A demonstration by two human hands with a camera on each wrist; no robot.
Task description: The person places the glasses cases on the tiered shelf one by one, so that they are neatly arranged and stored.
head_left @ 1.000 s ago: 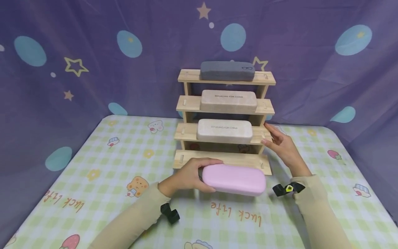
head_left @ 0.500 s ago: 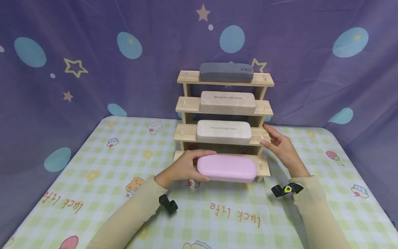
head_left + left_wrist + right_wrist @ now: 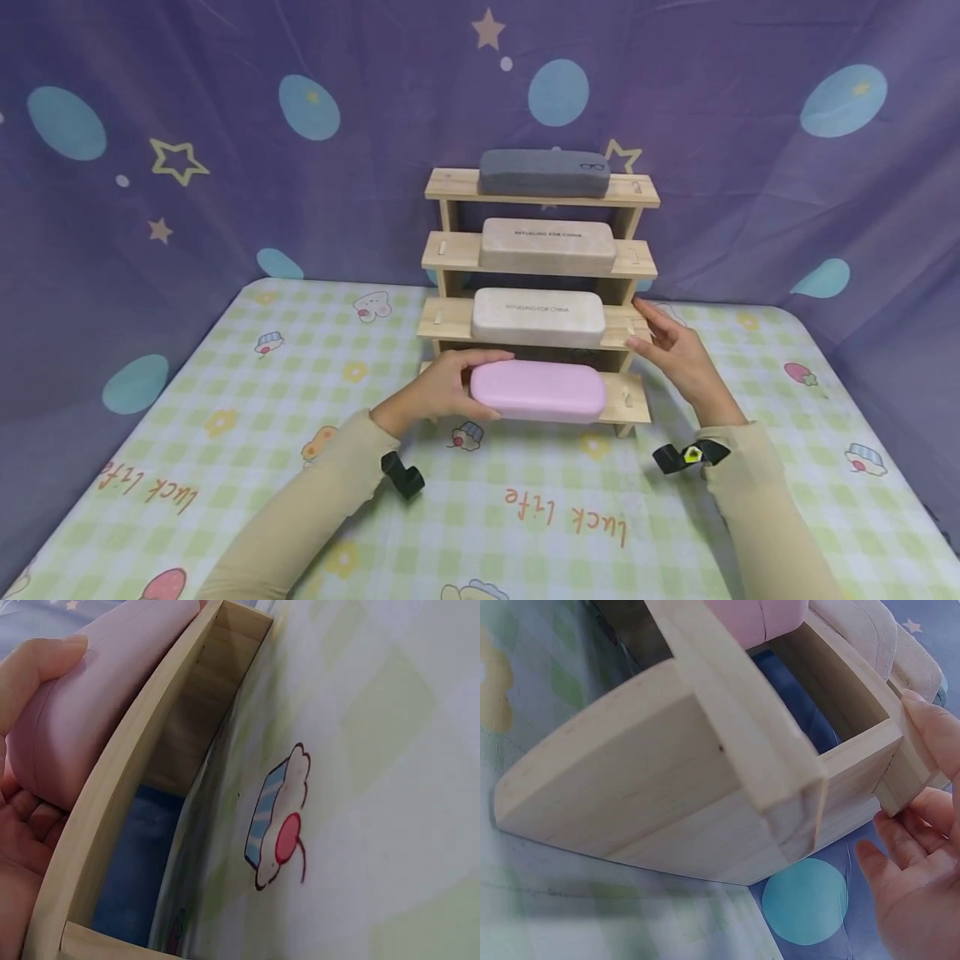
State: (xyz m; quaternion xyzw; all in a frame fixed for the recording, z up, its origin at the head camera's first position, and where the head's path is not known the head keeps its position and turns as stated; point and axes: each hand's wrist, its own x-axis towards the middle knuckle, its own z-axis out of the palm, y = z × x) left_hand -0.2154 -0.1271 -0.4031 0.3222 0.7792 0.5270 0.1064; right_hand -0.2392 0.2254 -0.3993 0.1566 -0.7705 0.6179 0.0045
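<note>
My left hand [image 3: 442,385] holds the left end of a pink glasses case [image 3: 537,390], thumb on the near side and fingers on the far side. In the left wrist view the case [image 3: 105,690] lies along the lowest board of a wooden stepped rack [image 3: 626,398]. With my right hand [image 3: 686,367] I pinch the right end of the second board up. The right wrist view shows that thumb above the board [image 3: 900,795] and fingers below. A white case [image 3: 537,318] sits on that board, a beige case [image 3: 547,247] one step higher, and a grey-blue case [image 3: 543,173] on top.
A green-and-white checked cloth [image 3: 285,483] covers the table under the rack. Behind it hangs a purple curtain [image 3: 405,125] with stars and blue ovals. Black straps [image 3: 402,477] are on both wrists.
My left hand has moved the pink case away from me and slightly left, from in front of the rack onto its lowest board. My right hand stays at the board's end.
</note>
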